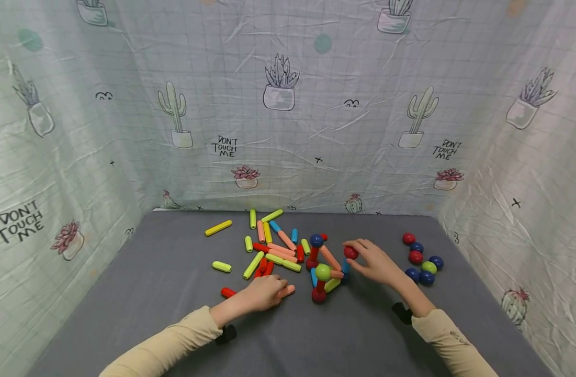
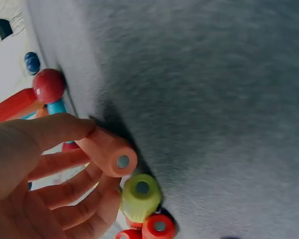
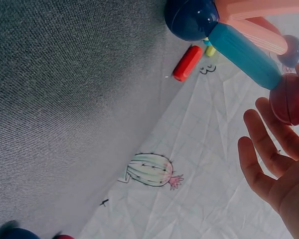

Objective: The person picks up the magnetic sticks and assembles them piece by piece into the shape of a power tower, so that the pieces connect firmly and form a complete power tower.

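My left hand (image 1: 263,293) pinches a salmon-coloured magnetic rod (image 2: 109,152) between thumb and fingers, low over the table; a metal disc shows at its end. With thumb and fingertips, my right hand (image 1: 374,263) holds a red ball (image 1: 351,252). That ball sits at the upper end of a blue rod (image 3: 246,56), whose lower end meets a dark blue ball (image 3: 192,19). These belong to a frame of rods and balls between my hands. On its other uprights, a green ball (image 1: 323,272) and a blue ball (image 1: 316,240) top red rods.
Loose rods in yellow-green, salmon, red, yellow and blue lie left of and behind the frame, including a yellow rod (image 1: 218,228). Several loose balls, one a green ball (image 1: 429,267), lie at the right. A printed cloth (image 1: 278,136) surrounds the grey table (image 1: 146,283).
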